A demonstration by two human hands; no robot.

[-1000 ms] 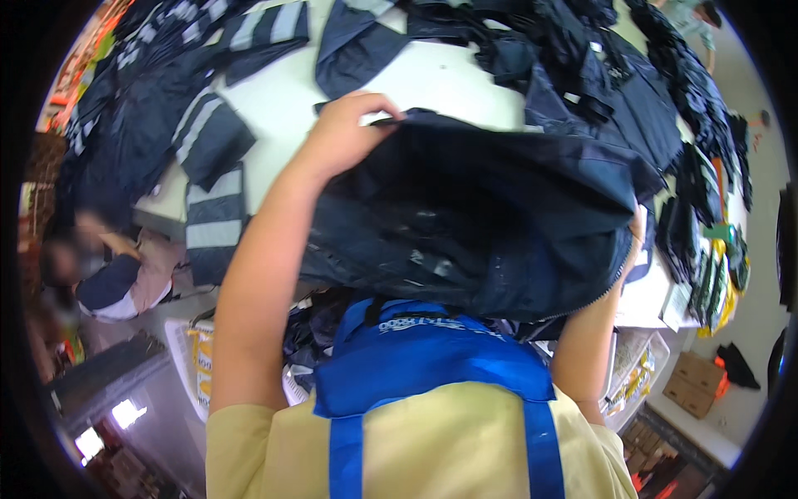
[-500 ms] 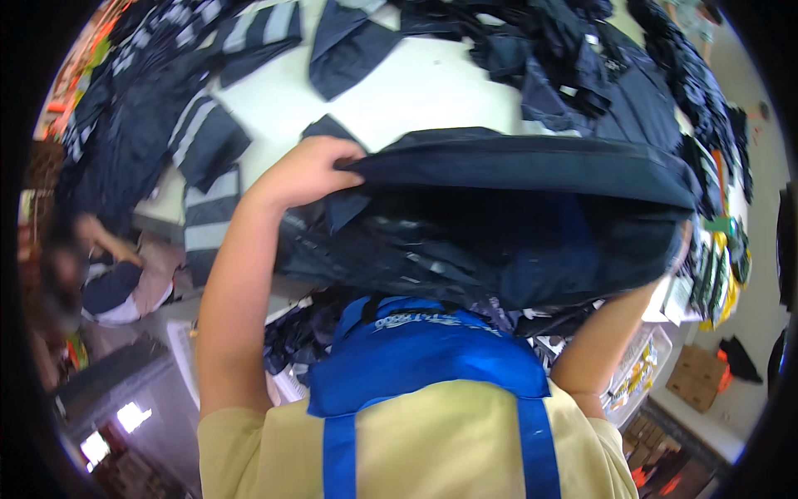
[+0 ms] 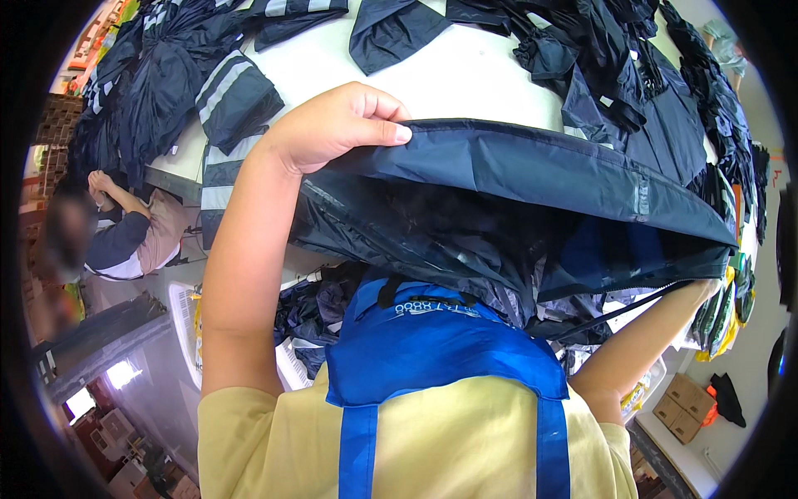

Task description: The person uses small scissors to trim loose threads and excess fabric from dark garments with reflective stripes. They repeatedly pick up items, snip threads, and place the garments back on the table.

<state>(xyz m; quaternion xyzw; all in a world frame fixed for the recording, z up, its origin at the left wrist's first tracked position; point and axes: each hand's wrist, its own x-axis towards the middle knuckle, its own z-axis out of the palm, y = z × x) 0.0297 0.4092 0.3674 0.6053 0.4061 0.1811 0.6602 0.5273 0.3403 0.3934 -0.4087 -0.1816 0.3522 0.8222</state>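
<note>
A dark navy garment (image 3: 524,166) of thin, shiny fabric is stretched out in front of me, its wide hem facing up and its dark inside showing below. My left hand (image 3: 353,125) is closed, thumb and fingers pinching the hem near its left end. At the far right corner my right hand (image 3: 705,289) grips the garment's edge, where a zip runs along; most of its fingers are hidden by the fabric. The middle of the garment hangs down toward my blue apron (image 3: 449,349).
The white table (image 3: 474,71) carries several dark garments (image 3: 615,100) with grey stripes. A folded striped piece (image 3: 238,101) lies beyond my left forearm. Another person (image 3: 129,229) sits at the left. Cardboard boxes (image 3: 683,407) stand at the lower right, and dark clothes fill white baskets (image 3: 184,333) below.
The hem is pulled wider and tilts down toward the right. My left hand has moved up and right along with it; my right hand has moved outward and lower, into clearer view.
</note>
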